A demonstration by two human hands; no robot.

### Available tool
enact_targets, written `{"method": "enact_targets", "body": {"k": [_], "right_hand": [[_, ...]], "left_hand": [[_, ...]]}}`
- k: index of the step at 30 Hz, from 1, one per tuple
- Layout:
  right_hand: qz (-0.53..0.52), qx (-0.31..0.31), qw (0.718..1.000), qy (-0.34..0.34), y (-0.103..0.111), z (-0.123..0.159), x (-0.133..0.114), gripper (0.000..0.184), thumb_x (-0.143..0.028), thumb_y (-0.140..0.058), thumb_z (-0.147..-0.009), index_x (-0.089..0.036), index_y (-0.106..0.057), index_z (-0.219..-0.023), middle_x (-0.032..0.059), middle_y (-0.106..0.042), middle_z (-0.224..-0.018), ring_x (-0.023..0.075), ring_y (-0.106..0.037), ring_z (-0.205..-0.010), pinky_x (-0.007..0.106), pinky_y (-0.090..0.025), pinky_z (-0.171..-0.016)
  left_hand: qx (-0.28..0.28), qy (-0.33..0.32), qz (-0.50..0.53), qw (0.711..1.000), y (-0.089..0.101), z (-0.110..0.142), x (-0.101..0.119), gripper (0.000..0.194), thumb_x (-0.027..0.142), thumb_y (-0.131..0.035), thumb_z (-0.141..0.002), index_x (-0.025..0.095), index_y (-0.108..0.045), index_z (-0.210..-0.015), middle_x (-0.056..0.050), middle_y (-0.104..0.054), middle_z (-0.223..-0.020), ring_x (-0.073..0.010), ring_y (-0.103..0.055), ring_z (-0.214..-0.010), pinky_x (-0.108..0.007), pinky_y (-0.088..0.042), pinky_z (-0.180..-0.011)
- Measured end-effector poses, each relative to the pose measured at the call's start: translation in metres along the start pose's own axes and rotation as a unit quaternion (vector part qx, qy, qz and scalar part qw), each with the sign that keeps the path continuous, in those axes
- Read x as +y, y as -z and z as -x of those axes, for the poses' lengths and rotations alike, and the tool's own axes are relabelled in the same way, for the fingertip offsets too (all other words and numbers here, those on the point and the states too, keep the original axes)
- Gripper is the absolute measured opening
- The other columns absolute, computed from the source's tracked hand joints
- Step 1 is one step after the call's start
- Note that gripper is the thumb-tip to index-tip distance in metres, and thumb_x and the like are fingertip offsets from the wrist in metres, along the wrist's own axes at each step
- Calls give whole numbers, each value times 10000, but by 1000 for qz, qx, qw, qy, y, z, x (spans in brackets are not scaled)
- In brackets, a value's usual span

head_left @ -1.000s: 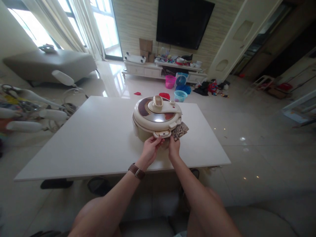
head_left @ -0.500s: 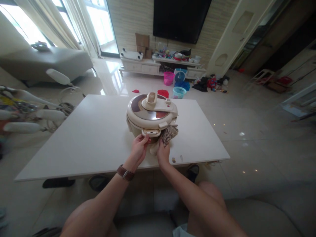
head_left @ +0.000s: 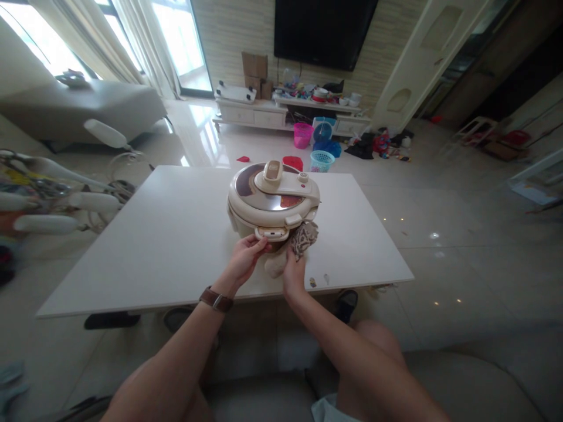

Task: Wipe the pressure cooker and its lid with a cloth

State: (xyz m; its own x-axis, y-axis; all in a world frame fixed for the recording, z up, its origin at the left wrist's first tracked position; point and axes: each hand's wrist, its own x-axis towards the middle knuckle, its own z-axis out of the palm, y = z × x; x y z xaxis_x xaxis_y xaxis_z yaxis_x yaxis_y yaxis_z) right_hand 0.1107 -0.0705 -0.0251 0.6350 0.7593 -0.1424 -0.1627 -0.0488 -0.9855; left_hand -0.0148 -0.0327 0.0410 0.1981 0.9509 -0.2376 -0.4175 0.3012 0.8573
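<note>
Cooker [head_left: 272,202] stands upright on white worktop [head_left: 176,240], a bit right of middle, lid [head_left: 259,190] on. Lid has a shiny panel, a raised knob [head_left: 273,171] and a small round valve [head_left: 303,176] at its right end. Front handle [head_left: 271,234] juts toward the person.

Left hand [head_left: 244,259] nearly closed, thumb and fingertips pinching left part of handle; brown watch [head_left: 216,299] on that wrist. Right hand [head_left: 294,274] closed round a bunched patterned cloth [head_left: 304,239], which pokes out above the fist by the cooker's lower right front; fingers mostly hidden, so exact grip can't be told. Pale soft-looking patch between the hands, under handle; can't tell if same cloth.

Two small bits, one dark [head_left: 312,282] and one clear [head_left: 326,278], lie on worktop near its front edge, just right of right wrist.

On floor beyond worktop: pink basket [head_left: 303,136], teal basket [head_left: 322,160], blue bag [head_left: 328,148], red item [head_left: 292,163] partly hidden behind cooker. Farther back, low cabinet [head_left: 268,119] with boxes [head_left: 255,67] and clutter; TV [head_left: 324,29] on wall above. Curtains [head_left: 152,47] at left.
</note>
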Motion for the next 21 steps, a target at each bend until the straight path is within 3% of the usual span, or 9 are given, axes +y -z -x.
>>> {"method": "enact_targets", "body": {"k": [3,8,10,14,17,21], "right_hand": [[-12,-4,1000,8,-1,5,-11,521,-507,-581,-895,-147,-692,-1255,151,-744,-1312,302,-663,-1262,433,-491,-1114],[6,29,999,-16,7,-40,-24,475,-448,-555,-873,-125,-704,-1188,162,-762,-1242,301,-689,-1190,409,-543,-1008],[18,27,999,-13,9,-43,-24,451,-440,-566,-867,-127,-714,-1155,163,-767,-1221,303,-689,-1182,413,-540,-1009],[33,7,999,35,6,-4,-22,464,-498,-592,-886,-157,-721,-1173,151,-769,-1231,313,-667,-1243,431,-511,-1072],[38,-53,997,49,2,29,-22,417,-524,-600,-900,-182,-746,-1089,126,-796,-1121,317,-674,-1233,421,-530,-1051],[23,-34,999,33,0,24,-24,434,-517,-598,-885,-177,-741,-1114,125,-793,-1167,316,-672,-1235,433,-516,-1081]], "left_hand": [[-10,5,-59,998,5,-1,9,493,469,-1009,-521,134,-793,-813,-80,-761,-801,-148,-664,-707,-273,-538,-704],[4,-34,-195,980,11,-4,21,418,490,-987,-530,166,-800,-716,-80,-743,-685,-170,-627,-643,-269,-493,-598],[9,-48,-225,973,13,-6,23,382,470,-980,-535,173,-797,-691,-73,-731,-653,-168,-615,-621,-262,-472,-565],[3,-63,-268,961,16,-11,24,348,460,-955,-576,170,-780,-660,-71,-711,-614,-151,-581,-553,-262,-446,-520],[-2,-83,-289,954,19,-13,23,348,472,-942,-604,174,-766,-645,-69,-698,-594,-153,-576,-531,-267,-441,-504],[-6,-104,-303,947,22,-16,21,352,482,-932,-621,177,-757,-632,-64,-687,-574,-146,-571,-517,-259,-434,-495]]}}
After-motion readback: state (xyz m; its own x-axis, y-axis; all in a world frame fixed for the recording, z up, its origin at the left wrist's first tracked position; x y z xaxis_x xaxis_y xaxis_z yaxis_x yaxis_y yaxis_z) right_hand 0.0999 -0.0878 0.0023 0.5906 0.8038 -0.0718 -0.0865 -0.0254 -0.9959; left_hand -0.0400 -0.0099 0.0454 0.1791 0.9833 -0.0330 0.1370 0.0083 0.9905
